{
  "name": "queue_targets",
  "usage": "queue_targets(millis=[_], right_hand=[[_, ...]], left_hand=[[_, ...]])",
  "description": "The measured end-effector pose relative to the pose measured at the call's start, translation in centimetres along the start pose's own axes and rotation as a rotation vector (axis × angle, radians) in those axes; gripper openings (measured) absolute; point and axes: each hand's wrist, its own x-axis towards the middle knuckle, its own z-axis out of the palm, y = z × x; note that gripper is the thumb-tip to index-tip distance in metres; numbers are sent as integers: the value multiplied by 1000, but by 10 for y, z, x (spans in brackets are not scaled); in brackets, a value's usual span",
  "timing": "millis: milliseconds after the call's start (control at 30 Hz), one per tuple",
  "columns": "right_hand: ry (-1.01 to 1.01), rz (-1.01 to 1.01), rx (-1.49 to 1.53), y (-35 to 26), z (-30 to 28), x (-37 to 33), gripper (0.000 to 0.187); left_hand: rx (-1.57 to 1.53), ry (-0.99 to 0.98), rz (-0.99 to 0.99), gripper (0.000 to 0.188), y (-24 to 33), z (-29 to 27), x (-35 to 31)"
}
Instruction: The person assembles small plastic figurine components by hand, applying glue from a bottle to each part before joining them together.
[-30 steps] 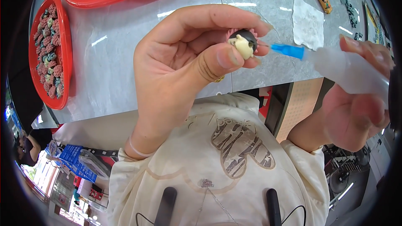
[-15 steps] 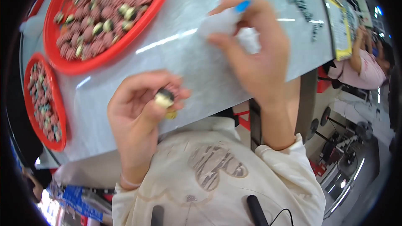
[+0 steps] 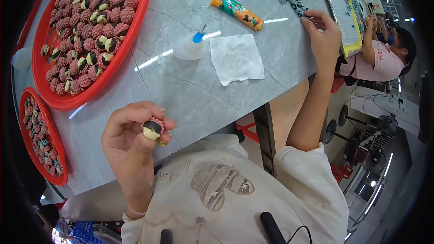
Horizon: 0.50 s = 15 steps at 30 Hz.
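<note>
My left hand (image 3: 124,142) is closed around a small figure (image 3: 152,129) with a pink ruffled edge, a black upper part and a cream lower part. A bit of yellow shows under it by the fingers. Over at the right, my right hand (image 3: 326,36) has thumb and forefinger pinched together at the near end of a row of small dark pieces (image 3: 291,1). Whether a piece is between the fingertips is too small to tell. Between the hands are a white squeeze bottle (image 3: 187,49) with a blue cap and thin needle tip, and a white cloth (image 3: 237,59).
A large red tray (image 3: 143,31) of pink, black and cream figures fills the far left. Nearer is a smaller red tray (image 3: 58,147) with similar pieces. An orange and green tube (image 3: 237,11) lies beyond the cloth. A yellow-edged clipboard (image 3: 350,36) and another person (image 3: 379,58) are at right.
My right hand has let go of the squeeze bottle, which is now on the table, and has moved right to the dark pieces. My left hand still holds the figure. The view has shifted.
</note>
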Motion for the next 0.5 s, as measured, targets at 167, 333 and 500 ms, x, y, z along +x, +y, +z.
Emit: queue_targets(millis=[167,333,500], right_hand=[[27,-87,316,-7,-2,-9,20],[-154,72,863,-50,-14,-39,23],[-380,71,1195,-71,-9,-68,23]], left_hand=[[-7,1,10,31,-1,-1,-1],[-32,-11,12,33,-1,-5,-1],[-69,-59,13,32,-2,-5,1]])
